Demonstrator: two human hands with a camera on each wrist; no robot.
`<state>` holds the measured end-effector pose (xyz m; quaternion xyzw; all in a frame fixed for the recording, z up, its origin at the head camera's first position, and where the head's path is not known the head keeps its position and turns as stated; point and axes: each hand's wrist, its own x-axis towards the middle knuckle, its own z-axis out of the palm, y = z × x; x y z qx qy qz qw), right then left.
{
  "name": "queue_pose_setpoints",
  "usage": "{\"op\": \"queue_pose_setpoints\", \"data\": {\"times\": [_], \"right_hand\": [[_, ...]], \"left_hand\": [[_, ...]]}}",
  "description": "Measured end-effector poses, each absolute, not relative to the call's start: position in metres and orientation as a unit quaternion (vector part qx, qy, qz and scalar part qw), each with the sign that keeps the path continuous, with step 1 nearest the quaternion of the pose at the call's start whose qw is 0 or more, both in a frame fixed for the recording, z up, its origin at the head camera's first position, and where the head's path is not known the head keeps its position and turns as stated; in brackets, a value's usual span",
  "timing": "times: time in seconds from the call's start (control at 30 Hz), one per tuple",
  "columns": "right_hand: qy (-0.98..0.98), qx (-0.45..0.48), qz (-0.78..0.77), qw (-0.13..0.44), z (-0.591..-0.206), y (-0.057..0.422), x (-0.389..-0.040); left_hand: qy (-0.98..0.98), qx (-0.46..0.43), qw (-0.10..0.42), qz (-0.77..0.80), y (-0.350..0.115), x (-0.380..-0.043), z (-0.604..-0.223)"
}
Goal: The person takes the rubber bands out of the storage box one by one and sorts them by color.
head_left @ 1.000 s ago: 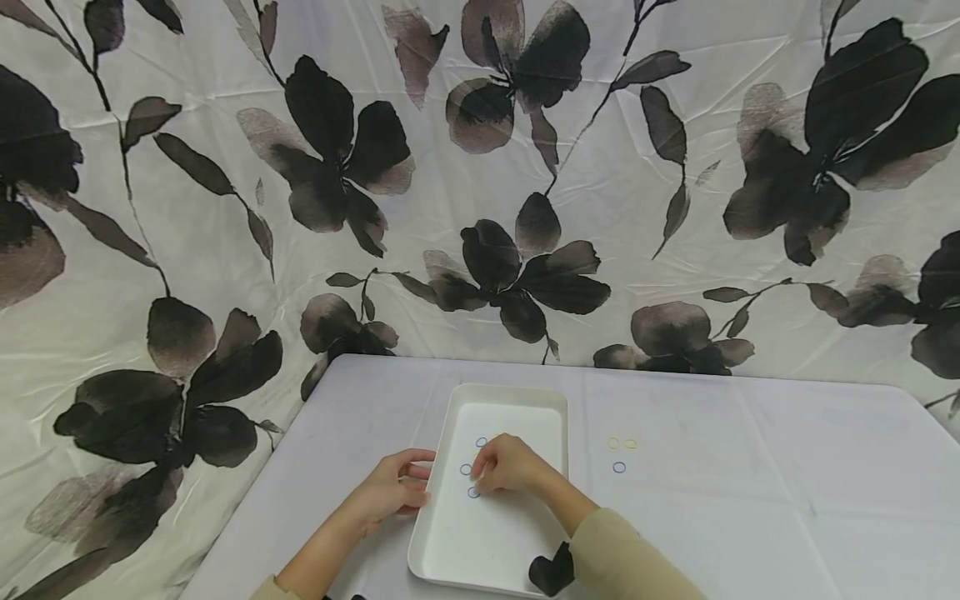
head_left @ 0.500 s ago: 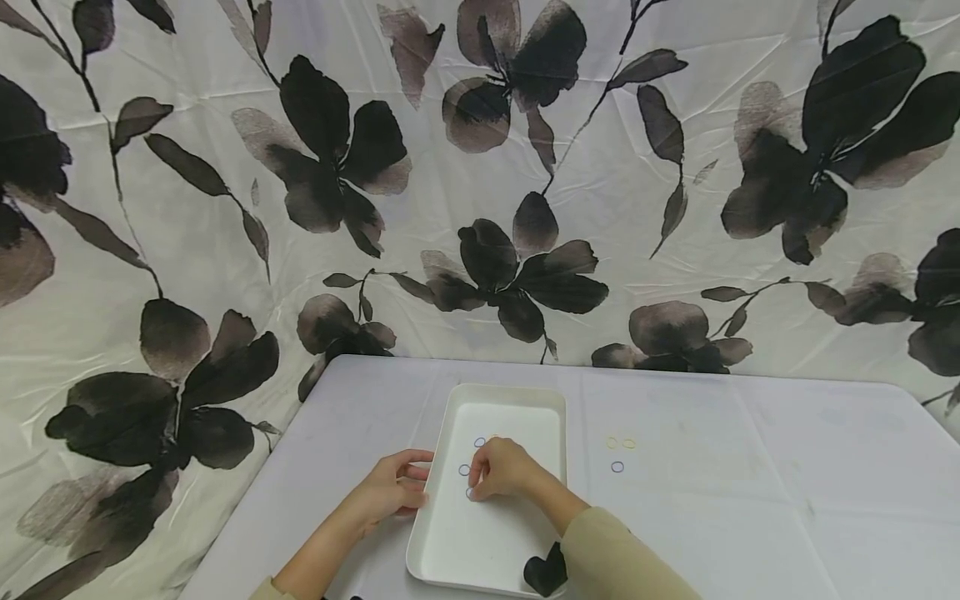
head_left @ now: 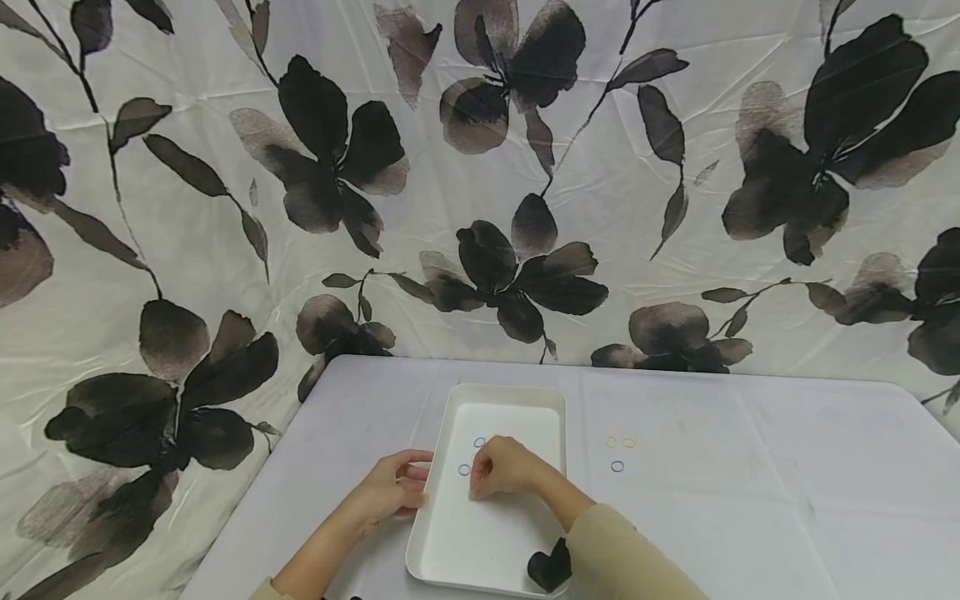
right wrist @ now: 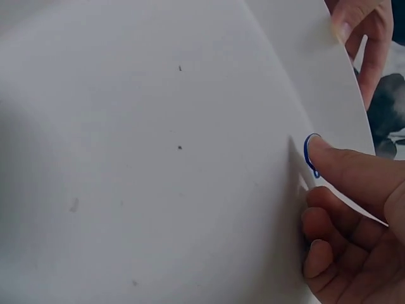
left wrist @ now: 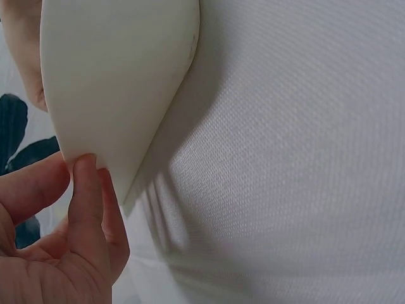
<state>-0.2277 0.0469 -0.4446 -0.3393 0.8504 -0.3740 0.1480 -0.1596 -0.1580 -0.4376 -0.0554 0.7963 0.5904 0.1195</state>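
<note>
Right hand (head_left: 501, 469) is pressing a curled fingertip on a blue ring (right wrist: 310, 154) inside the tray (head_left: 525, 400). Left hand (head_left: 392, 487) is pinching the rim. Two rings (head_left: 479, 442) are lying in; three rings (head_left: 617, 467) are waiting on the table (head_left: 750, 467).

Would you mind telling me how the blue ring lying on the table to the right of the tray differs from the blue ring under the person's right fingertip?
The blue ring on the table lies on the bare cloth outside the white tray; the blue ring in the tray lies on the tray floor. The table ring is untouched and fully visible; the tray ring is half covered by a fingertip of the right hand. Both are small, thin and blue.
</note>
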Motion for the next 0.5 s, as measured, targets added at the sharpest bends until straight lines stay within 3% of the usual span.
{"op": "queue_pose_setpoints", "data": {"times": [0.5], "right_hand": [[0.815, -0.287, -0.462, 0.2, -0.432, 0.065, -0.231]], "left_hand": [[0.795, -0.058, 0.114, 0.592, -0.155, -0.158, -0.434]]}}
